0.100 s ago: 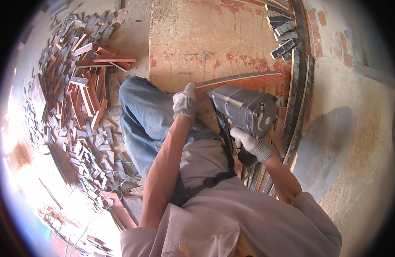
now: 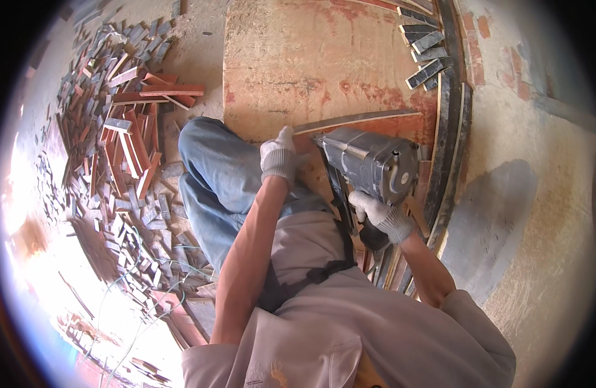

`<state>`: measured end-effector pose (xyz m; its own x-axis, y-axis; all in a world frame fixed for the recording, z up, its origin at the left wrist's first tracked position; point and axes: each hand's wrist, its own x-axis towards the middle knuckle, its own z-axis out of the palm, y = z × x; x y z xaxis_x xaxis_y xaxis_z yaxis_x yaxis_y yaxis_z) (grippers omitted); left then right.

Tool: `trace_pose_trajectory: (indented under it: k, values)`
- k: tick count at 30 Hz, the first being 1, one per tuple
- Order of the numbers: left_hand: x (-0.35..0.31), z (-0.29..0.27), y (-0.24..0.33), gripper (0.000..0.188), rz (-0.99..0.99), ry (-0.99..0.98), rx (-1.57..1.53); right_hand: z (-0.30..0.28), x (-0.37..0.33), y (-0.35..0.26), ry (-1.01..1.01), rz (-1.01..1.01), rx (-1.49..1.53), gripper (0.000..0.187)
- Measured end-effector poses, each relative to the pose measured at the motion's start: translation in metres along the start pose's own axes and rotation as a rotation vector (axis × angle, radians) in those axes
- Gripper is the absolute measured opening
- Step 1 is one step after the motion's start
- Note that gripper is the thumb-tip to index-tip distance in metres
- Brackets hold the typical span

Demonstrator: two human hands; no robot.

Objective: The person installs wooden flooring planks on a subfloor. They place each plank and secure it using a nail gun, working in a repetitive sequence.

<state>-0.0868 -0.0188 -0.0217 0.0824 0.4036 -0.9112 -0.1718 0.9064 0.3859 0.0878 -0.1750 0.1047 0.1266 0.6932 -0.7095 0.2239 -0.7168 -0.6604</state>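
Observation:
My left hand (image 2: pixel 278 155), in a pale knit glove, is closed at the left end of a long thin wooden strip (image 2: pixel 362 119). The strip lies across a large reddish-brown plywood board (image 2: pixel 298 58), with its dark edge facing up. In my gloved right hand (image 2: pixel 383 217) is the handle of a big grey nail gun (image 2: pixel 369 161). Its nose points left, just below the strip and near my left hand. The gun's magazine slants down toward my lap. Whether the nose touches wood cannot be made out, and my left fingertips are partly hidden.
A heap of wood offcuts (image 2: pixel 133 145) covers the floor at left, with a thin green hose (image 2: pixel 139 236) near it. Short dark-faced blocks (image 2: pixel 428 58) lie at the board's upper right, beside long dark timbers (image 2: pixel 448 136). A stained concrete surface (image 2: pixel 498 207) lies at right.

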Motion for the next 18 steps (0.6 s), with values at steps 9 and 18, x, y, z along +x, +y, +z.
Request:
trace_pose_trajectory:
  k: [9,18]
  values:
    - [0.009,-0.015,-0.006,0.041,0.453,-0.046,0.641,-0.008,-0.009,0.024,0.094,0.084,-0.062,0.016]
    - [-0.033,-0.083,0.03,0.034,0.812,-0.016,0.022,0.02,-0.039,0.068,0.676,-0.412,-0.599,0.032]
